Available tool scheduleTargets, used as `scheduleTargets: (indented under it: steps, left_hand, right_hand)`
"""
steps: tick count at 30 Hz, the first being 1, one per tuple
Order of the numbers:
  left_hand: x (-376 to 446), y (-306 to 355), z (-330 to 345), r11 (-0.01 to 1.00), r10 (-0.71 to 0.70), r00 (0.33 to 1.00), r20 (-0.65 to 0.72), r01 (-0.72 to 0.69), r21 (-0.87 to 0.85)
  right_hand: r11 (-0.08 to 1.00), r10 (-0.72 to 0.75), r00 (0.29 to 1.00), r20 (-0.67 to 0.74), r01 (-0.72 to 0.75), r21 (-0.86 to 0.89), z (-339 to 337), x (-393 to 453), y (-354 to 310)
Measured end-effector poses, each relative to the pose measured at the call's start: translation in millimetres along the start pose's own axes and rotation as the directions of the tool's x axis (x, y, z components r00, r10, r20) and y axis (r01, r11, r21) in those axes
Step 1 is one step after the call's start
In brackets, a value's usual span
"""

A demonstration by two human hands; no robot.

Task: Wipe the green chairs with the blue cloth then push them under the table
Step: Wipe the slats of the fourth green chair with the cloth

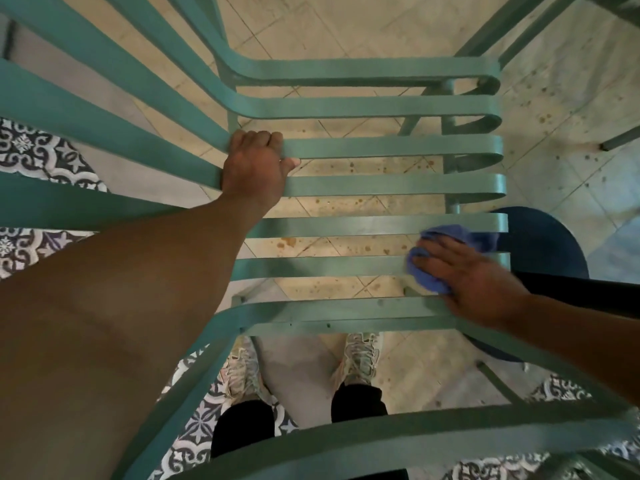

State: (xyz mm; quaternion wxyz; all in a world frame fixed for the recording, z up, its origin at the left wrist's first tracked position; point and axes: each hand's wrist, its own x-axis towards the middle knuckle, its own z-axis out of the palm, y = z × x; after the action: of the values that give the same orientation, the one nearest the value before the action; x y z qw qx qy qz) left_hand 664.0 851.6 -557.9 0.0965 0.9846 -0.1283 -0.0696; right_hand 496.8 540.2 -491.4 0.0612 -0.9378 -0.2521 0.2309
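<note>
A green slatted metal chair (381, 147) fills the view from directly above, its seat slats running left to right. My left hand (254, 164) grips one slat where the seat bends up into the backrest. My right hand (474, 275) presses flat on a bunched blue cloth (446, 237) at the right end of the near seat slats. The cloth pokes out beyond my fingers. The chair's armrest (346, 441) curves across the bottom of the view.
Stained beige floor tiles (346, 247) show through the slats, with patterned tiles (31, 150) at the left. A dark blue round object (543, 240) sits under the chair's right side. My shoes (360, 358) stand below. Another green chair's legs (519, 26) are at top right.
</note>
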Motion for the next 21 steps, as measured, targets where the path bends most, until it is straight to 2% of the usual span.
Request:
scheduleTargets:
  steps: [1,3,4,6,7,8,11,14,18,21]
  left_hand:
    - [1.1,0.1,0.4,1.000,0.008,1.000,0.006,-0.008,0.012]
    - [2.4,0.0,1.0,0.999,0.014,1.000,0.016,-0.014,0.033]
    - [2.8,-0.8,1.0,0.999,0.014,1.000,0.020,-0.015,0.045]
    - [1.7,-2.0,2.7,0.998,0.021,0.999,0.026,-0.023,0.054]
    - [1.8,-2.5,4.5,0.998,0.031,0.999,0.018,-0.031,0.055]
    - [2.1,-3.6,5.5,0.997,0.038,0.999,0.008,-0.038,0.061]
    - [-1.6,-5.3,5.9,0.997,0.037,0.999,0.004,-0.037,0.067]
    - [-0.9,-3.1,1.4,0.998,0.038,0.999,0.003,-0.038,0.043]
    - [-0.8,-3.1,2.1,0.998,0.031,0.999,0.022,-0.032,0.058]
    - [-0.5,-2.9,2.7,0.996,0.042,0.999,0.014,-0.043,0.073]
  right_hand:
    - [0.998,-0.058,0.997,-0.047,0.059,0.021,3.5,18.4,-21.6]
    - [0.962,-0.193,0.972,-0.133,0.214,0.170,16.3,65.6,-84.8]
    - [0.925,-0.241,0.963,-0.124,0.266,0.270,24.0,88.7,-119.6]
    - [0.857,-0.317,0.948,-0.014,0.293,0.424,35.6,122.2,-181.6]
    - [0.848,-0.339,0.941,0.010,0.301,0.436,39.5,129.8,-196.2]
    - [0.857,-0.366,0.930,0.025,0.326,0.399,39.8,131.0,-195.9]
    - [0.840,-0.541,0.826,0.158,0.538,0.065,35.9,87.2,-133.1]
    - [0.842,-0.451,0.857,0.250,0.501,-0.199,20.0,11.2,-47.9]
    - [0.871,-0.303,0.892,0.335,0.402,-0.283,5.2,-46.2,12.6]
    - [0.792,-0.461,0.864,0.202,0.503,-0.346,23.1,-10.5,-21.2]
